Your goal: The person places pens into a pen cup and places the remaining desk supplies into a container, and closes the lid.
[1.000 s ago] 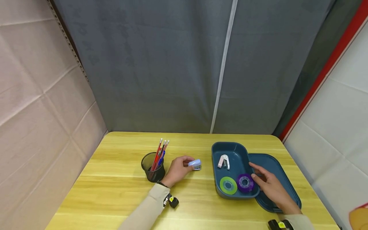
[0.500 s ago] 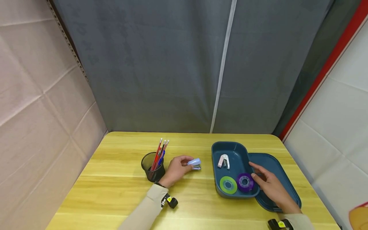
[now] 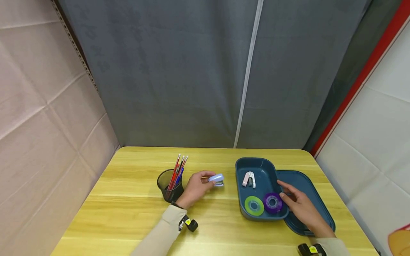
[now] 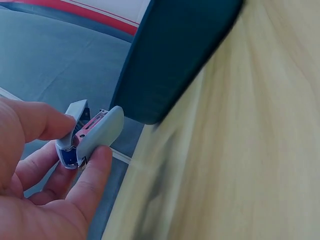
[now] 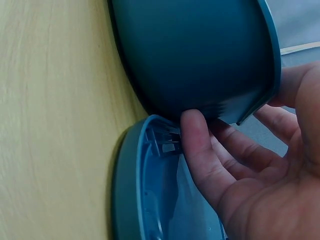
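Note:
In the head view my left hand [image 3: 196, 188] pinches a small light-blue stapler [image 3: 217, 178] between thumb and fingers, over the table left of the box. Its two arms stand apart in the left wrist view, with fingers [image 4: 97, 172] along one side of the stapler [image 4: 102, 132]. My right hand [image 3: 302, 208] grips the right wall of a dark teal box [image 3: 241, 199]. Seen from the right wrist, one finger [image 5: 195, 130] presses the outside of the box [image 5: 195, 60]. Inside the box lie a white-and-pink stapler-like tool [image 3: 249, 179], a green tape roll [image 3: 254, 206] and a purple tape roll [image 3: 273, 203].
A black mesh pen cup [image 3: 173, 195] holding several pencils and pens [image 3: 177, 174] stands left of my left hand. The teal lid [image 3: 315, 199] lies right of the box, partly under my right forearm. Grey curtain [image 3: 179, 89] hangs behind the wooden table [image 3: 121, 206].
My left hand, with the stapler, has shifted very slightly up and left in the head view. The right hand, box and its contents stay in place.

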Available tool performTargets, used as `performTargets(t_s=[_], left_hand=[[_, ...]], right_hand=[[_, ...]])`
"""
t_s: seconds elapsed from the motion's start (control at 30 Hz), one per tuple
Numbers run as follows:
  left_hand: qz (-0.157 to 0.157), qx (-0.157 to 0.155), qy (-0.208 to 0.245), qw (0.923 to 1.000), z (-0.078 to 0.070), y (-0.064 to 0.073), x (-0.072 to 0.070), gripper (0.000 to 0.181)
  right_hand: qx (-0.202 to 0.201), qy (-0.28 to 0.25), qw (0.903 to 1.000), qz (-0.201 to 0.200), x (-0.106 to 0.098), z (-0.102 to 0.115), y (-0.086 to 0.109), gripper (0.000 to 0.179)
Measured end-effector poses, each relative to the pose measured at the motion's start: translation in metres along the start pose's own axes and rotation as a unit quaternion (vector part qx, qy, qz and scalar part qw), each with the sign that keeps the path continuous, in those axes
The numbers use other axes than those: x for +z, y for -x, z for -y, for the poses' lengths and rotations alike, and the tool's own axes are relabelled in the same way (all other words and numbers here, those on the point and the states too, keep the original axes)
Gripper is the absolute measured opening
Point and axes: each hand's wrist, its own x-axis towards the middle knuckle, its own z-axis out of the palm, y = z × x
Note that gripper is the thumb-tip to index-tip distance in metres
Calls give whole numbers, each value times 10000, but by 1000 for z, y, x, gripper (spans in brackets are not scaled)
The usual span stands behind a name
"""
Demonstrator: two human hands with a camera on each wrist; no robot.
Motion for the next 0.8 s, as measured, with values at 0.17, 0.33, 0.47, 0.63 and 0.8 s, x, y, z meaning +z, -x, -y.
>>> performTargets(t_s=[0.17, 0.33, 0.47, 0.63, 0.8], left_hand=[[48, 4, 5, 10000, -7, 2, 2, 29], [158, 13, 110, 9998, -13, 0, 7, 30], [247, 92, 204, 9994, -18, -3, 12, 30], [300, 187, 357, 9987, -28, -8, 20, 30], [376, 251, 444, 9980, -39, -14, 31, 29]], right_hand=[[6, -2, 10000, 34, 0, -1, 0, 58], [5, -16, 10000, 24, 1, 0, -1, 57], [-1, 24, 10000, 30, 1, 0, 0, 57], [0, 19, 10000, 26, 0, 0, -1, 58], [43, 18, 10000, 14, 0, 1, -1, 57]])
